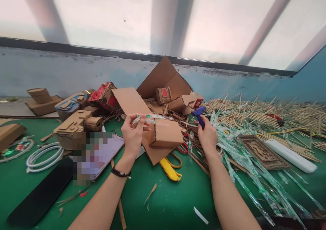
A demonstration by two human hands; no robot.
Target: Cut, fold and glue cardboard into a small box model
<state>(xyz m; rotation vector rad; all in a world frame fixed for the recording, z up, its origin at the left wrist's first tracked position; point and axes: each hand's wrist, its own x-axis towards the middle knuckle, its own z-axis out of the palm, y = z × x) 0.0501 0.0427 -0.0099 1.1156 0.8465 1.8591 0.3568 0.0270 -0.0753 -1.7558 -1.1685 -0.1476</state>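
Note:
My left hand is closed in a pinch around a clear plastic wrapper with green print. The wrapper stretches rightward above a small cardboard box, which rests on a larger cardboard sheet. In my right hand is a blue glue gun, gripped by its handle with the fingers wrapped round it. Its nozzle is hard to make out. Just below the box lies a yellow utility knife, with red-handled scissors partly hidden beside it.
Thin wooden sticks and crumpled clear wrappers heap up on the right, near a white bar. To the left are a phone, a coiled white cable and several cardboard models. A window rises behind the green table.

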